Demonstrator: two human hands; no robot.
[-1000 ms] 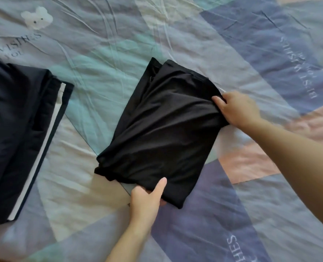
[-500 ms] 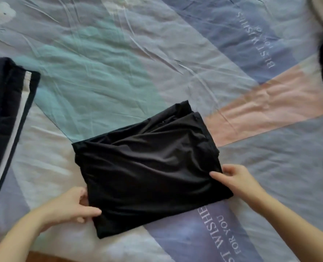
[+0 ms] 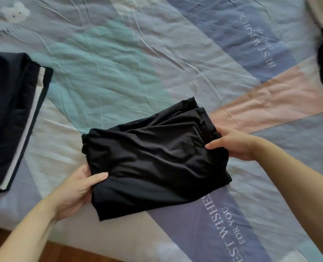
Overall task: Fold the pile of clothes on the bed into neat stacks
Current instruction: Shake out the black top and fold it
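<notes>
The bedsheet [image 3: 119, 76] carried all the readable print, in pale capital letters. At about five o'clock, on a purple patch near the bed's edge, a line partly covered at one end by the black garment [image 3: 153, 159] and cut by the frame edge at the other read "EST WISHES", with "FOR YOU" just beside it in smaller letters. At about two o'clock, on a blue patch, the words "BEST WISHES" stood again, and the smaller line beside them was too blurred to read. At about ten o'clock a third print showed only fragments of letters, unreadable.
</notes>
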